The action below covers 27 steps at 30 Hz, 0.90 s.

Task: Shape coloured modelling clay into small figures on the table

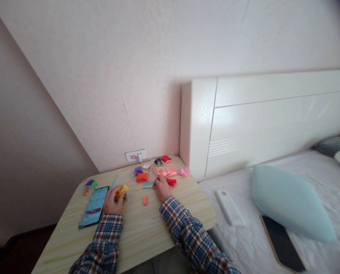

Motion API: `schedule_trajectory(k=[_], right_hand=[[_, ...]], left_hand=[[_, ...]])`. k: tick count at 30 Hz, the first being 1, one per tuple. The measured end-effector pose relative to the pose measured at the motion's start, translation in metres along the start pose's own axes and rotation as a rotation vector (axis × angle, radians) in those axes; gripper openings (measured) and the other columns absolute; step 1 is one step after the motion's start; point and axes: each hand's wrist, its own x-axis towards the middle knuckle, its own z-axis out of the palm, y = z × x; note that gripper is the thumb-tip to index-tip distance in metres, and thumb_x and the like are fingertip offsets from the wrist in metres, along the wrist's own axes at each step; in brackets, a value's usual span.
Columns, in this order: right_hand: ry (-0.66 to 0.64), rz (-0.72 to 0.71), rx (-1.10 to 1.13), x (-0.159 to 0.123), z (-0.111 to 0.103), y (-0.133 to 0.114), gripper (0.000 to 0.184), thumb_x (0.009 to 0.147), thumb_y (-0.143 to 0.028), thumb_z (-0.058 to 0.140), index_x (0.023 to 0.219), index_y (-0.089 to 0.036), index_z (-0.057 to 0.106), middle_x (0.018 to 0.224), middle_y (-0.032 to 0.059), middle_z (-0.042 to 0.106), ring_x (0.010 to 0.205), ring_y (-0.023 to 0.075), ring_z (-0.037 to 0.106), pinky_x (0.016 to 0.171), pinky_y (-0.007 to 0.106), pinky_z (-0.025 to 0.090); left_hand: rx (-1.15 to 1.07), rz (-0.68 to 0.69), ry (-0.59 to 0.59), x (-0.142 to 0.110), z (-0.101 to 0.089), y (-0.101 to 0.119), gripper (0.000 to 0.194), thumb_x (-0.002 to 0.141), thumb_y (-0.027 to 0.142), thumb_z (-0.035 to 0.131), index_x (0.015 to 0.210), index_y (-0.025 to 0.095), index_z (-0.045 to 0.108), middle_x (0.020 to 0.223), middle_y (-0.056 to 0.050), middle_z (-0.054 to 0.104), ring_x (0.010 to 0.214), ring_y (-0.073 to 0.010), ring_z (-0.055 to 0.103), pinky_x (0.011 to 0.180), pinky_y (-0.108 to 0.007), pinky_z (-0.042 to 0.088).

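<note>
My left hand (112,200) is closed around a small yellow packet (124,188), with something dark low between the fingers that I cannot make out. Beside that hand lies a phone (94,213) with its screen lit. My right hand (162,188) is over the table, its fingertips pinched at the right end of a thin light-blue plastic stick (147,187). A second, flatter blue piece (148,183) lies just behind it. Touching or close to the right hand's far side is a red packet (171,182). A small coral-coloured lump (145,200) lies between both hands.
Toward the wall on the wooden table (147,236) lie orange (142,177), purple (138,171), pink (183,171) and black (158,161) packets. A wall socket (136,155) holds a plug. The bed at right bears a white power bank (229,208), a dark phone (282,243) and a pale-blue cushion (291,201).
</note>
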Motion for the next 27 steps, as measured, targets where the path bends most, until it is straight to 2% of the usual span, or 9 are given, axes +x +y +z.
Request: schedule_trajectory(k=[7, 12, 17, 22, 27], right_hand=[[-0.009, -0.005, -0.071, 0.000, -0.005, -0.004, 0.029, 0.087, -0.030, 0.050, 0.112, -0.016, 0.051, 0.113, 0.0070, 0.054, 0.095, 0.0182, 0.057, 0.080, 0.039, 0.049], [-0.022, -0.023, -0.065, -0.005, -0.013, -0.009, 0.017, 0.080, -0.031, 0.059, 0.090, -0.017, 0.060, 0.100, 0.0047, 0.057, 0.101, 0.0192, 0.049, 0.094, 0.044, 0.033], [-0.039, -0.019, -0.059, -0.004, -0.011, -0.010, 0.011, 0.080, -0.026, 0.059, 0.087, -0.019, 0.059, 0.101, 0.0048, 0.055, 0.102, 0.0192, 0.045, 0.094, 0.043, 0.025], [-0.062, -0.006, -0.078, -0.002, -0.007, -0.010, 0.011, 0.081, -0.026, 0.057, 0.088, -0.018, 0.059, 0.101, 0.0057, 0.055, 0.102, 0.0205, 0.044, 0.094, 0.045, 0.022], [-0.071, 0.001, -0.090, -0.003, -0.006, -0.011, 0.009, 0.082, -0.027, 0.056, 0.087, -0.020, 0.059, 0.102, 0.0049, 0.055, 0.103, 0.0205, 0.043, 0.091, 0.043, 0.026]], left_hand=[[0.013, -0.041, 0.012, 0.001, 0.000, -0.001, 0.024, 0.080, 0.035, 0.051, 0.092, 0.015, 0.057, 0.093, -0.011, 0.062, 0.090, -0.0239, 0.058, 0.081, -0.040, 0.047], [0.014, -0.029, 0.000, 0.003, -0.001, 0.003, 0.025, 0.081, 0.036, 0.050, 0.091, 0.015, 0.058, 0.092, -0.011, 0.061, 0.088, -0.0236, 0.058, 0.079, -0.039, 0.048], [0.025, -0.032, -0.008, 0.003, 0.000, 0.001, 0.026, 0.080, 0.037, 0.051, 0.090, 0.014, 0.058, 0.091, -0.011, 0.061, 0.087, -0.0242, 0.058, 0.077, -0.039, 0.048], [0.033, -0.038, -0.016, 0.002, 0.001, -0.002, 0.027, 0.080, 0.039, 0.050, 0.090, 0.015, 0.058, 0.091, -0.011, 0.062, 0.086, -0.0245, 0.058, 0.077, -0.040, 0.049], [0.002, -0.028, -0.008, 0.002, 0.001, -0.001, 0.026, 0.080, 0.038, 0.050, 0.093, 0.017, 0.057, 0.094, -0.010, 0.063, 0.089, -0.0250, 0.059, 0.081, -0.041, 0.048]])
